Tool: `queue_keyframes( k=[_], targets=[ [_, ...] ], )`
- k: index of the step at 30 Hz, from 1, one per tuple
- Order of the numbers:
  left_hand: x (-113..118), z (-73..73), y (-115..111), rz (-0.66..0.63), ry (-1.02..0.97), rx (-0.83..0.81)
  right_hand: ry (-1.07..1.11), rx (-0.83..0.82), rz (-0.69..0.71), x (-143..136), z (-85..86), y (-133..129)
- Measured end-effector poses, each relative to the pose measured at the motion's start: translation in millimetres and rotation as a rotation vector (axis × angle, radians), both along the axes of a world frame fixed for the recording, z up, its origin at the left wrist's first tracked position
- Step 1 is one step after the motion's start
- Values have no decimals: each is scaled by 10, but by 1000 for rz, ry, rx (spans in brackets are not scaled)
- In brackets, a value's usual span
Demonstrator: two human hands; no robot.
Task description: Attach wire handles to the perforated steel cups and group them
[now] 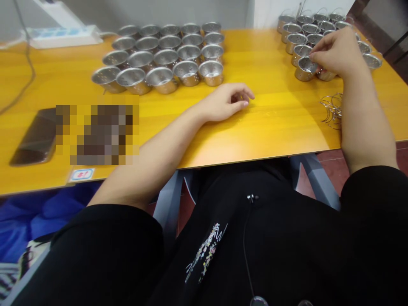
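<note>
The yellow tabletop (pixel 274 123) bears a block of metal cups (pixel 162 82), rowed seemingly for easy reach; right of it, the left hand (pixel 226 101) rests, grip loosely open, and the right hand (pixel 338 53) pinches a cup (pixel 304 73), likely steadying it.

A dark smartphone (pixel 34 136) lies flat on the yellow worktop (pixel 270 140). Beyond the smartphone sits a white power strip (pixel 63 37); a thin grey cable (pixel 33 68) curves down between them, left of the strip. Right of the smartphone is a pixelated item (pixel 103 136), too obscured to identify. A small red-and-blue label (pixel 82 174) lies nearer the front edge. Below the smartphone's level, blue fabric (pixel 54 208) shows.
</note>
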State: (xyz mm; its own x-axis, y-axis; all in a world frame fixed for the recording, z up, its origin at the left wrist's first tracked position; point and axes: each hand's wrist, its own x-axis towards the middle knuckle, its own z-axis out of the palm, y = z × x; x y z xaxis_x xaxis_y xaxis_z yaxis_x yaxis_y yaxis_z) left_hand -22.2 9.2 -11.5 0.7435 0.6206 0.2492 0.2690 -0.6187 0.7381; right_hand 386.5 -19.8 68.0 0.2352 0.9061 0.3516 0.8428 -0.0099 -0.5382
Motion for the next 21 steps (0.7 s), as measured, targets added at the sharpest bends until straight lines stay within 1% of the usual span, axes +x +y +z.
queue_keyframes(
  k=[3,6,8,11,14,18,21],
  targets=[
    [0,-13,10,-3,-5,10,3,26,11,48,-26,28],
    [-4,-11,14,-2,-3,26,-41,18,28,69,-31,36],
    [-6,1,9,6,-11,45,-95,46,48,66,-31,43],
    [-6,18,-6,14,-10,65,-163,135,-14,37,-37,75],
    [0,22,-18,20,-5,69,-154,234,-88,-25,-31,100],
    [-2,24,-17,36,-15,69,-157,352,-129,-125,9,71],
    [-23,49,-2,98,-63,103,-139,419,-134,-159,24,57]
  ],
)
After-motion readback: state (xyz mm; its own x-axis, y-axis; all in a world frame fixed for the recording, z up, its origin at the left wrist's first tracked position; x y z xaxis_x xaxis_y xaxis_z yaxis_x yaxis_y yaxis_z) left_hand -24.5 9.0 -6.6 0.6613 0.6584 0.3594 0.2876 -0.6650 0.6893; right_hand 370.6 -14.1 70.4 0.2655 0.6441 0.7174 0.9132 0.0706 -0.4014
